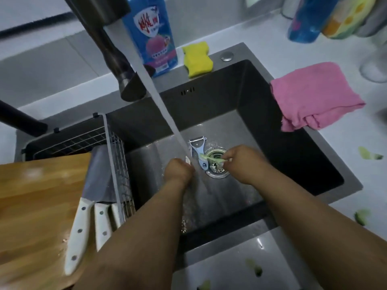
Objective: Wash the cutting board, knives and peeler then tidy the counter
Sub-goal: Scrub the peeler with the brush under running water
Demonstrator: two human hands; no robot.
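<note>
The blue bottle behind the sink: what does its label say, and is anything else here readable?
Blue bottle: large red Chinese brand characters on a white shield, too blurred to read for sure.
Same label, small print lower down: too small to read.
Nothing else in view carries legible text.

**Around the sink: soap, sponge, cloths and scraps**

A dark faucet (109,49) pours a stream of water (167,114) into a grey sink (261,114); a round metal drain strainer (217,170) sits in its floor; a wire rack (117,164) hangs at its left side; a blue detergent pouch (155,38) stands behind the basin, a yellow sponge (196,59) just beside it; a pink cloth (314,97) drapes over the right rim; green peel scraps (369,154) lie on the white tabletop (261,32); colourful towels (335,15) hang at the top right.
</note>
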